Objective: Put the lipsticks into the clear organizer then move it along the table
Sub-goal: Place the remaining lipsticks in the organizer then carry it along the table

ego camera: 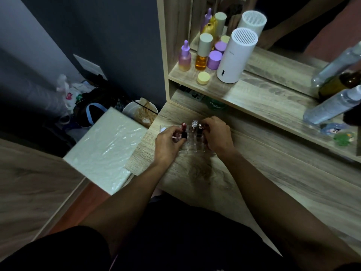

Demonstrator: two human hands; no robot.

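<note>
Nearest the camera, two bare forearms reach forward over the pale wood-grain table (244, 173); the left hand (168, 143) and the right hand (217, 133) meet over the clear plastic grid organizer (192, 146), which sits on the table near its left edge; the left hand's fingers are curled around a dark, black-bodied lipstick (184, 134) at the organizer's left side; just beyond it a red-capped lipstick (183, 125) stands upright in a compartment; a clear-capped lipstick (194, 124) stands upright in the far row, and beside it a dark lipstick with a metallic top (199, 131) sits under the right hand's bent fingertips, though whether they pinch it or only touch it cannot be told; to the left, off the table, lies a white plastic-wrapped flat panel (105, 149); farther back, on the raised wooden shelf (263, 98), stand a tall white cylindrical device with a slatted top (235, 57), a pink-and-purple dropper bottle (184, 56), an amber bottle with a beige cap (203, 52), a lilac round jar (214, 60) and a small yellow-lidded jar (203, 77); at the right lie clear plastic bottles (330, 106).
</note>
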